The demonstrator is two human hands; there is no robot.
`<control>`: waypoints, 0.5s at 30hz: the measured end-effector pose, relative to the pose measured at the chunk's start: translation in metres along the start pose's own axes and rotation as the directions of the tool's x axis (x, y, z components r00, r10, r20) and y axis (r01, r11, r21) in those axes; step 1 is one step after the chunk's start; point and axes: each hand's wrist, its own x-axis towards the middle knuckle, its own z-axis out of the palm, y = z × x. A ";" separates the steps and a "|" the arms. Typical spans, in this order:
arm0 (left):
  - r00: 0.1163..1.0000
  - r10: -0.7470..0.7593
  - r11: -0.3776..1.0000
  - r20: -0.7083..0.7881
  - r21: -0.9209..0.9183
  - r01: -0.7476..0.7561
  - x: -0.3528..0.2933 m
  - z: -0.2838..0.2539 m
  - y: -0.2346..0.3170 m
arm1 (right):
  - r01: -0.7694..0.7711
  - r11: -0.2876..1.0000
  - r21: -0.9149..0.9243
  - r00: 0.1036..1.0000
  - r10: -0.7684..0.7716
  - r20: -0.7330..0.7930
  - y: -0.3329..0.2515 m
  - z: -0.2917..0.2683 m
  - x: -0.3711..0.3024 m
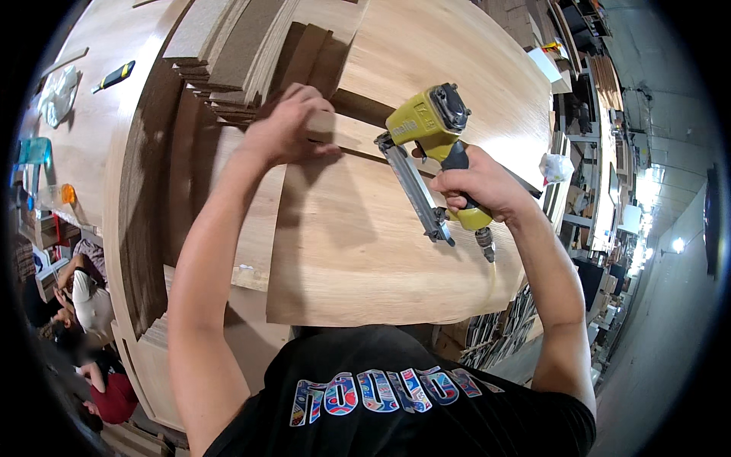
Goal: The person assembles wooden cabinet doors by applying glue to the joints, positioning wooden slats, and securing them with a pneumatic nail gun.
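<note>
My right hand point(485, 183) is wrapped round the grip of a yellow-green air nail gun point(417, 122). The gun's long metal magazine point(415, 190) slants down over a light wood-grain panel point(396, 251). Its hose fitting point(485, 242) points toward me. At the panel's far left corner, my left hand point(293, 129) closes on the end of a light wooden strip point(322, 124). That strip runs rightward along the panel's far edge, partly behind the gun. Beyond it lies a second wood-grain panel point(457, 53), with a dark gap between.
Stacked brown boards point(240, 57) stand close to my left hand. Further left, a worktable point(106, 38) holds a utility knife point(114, 77) and a plastic bag point(59, 97). People point(91, 305) are at the lower left. Shelves with materials point(601, 167) line the right.
</note>
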 end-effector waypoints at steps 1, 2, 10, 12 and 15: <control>0.946 -0.289 0.955 0.148 -0.029 0.296 -0.006 -0.021 0.023 | 0.003 1.000 -0.018 1.000 -0.002 0.002 0.001 -0.001 0.002; 0.936 -0.315 0.940 0.157 -0.085 0.330 -0.009 -0.028 0.026 | 0.005 0.999 -0.036 1.000 -0.005 0.004 0.003 -0.001 0.003; 0.969 -0.244 0.939 0.049 -0.238 0.249 -0.026 -0.030 0.020 | -0.029 0.988 -0.149 0.999 0.033 0.021 -0.020 0.014 -0.004; 0.961 -0.257 0.904 0.098 -0.326 0.275 -0.025 -0.027 0.018 | -0.043 0.983 -0.179 0.999 0.043 -0.004 -0.025 0.018 -0.006; 0.952 -0.278 0.909 0.127 -0.284 0.304 -0.026 -0.028 0.021 | -0.020 0.979 -0.201 1.000 0.022 0.008 -0.036 0.023 -0.009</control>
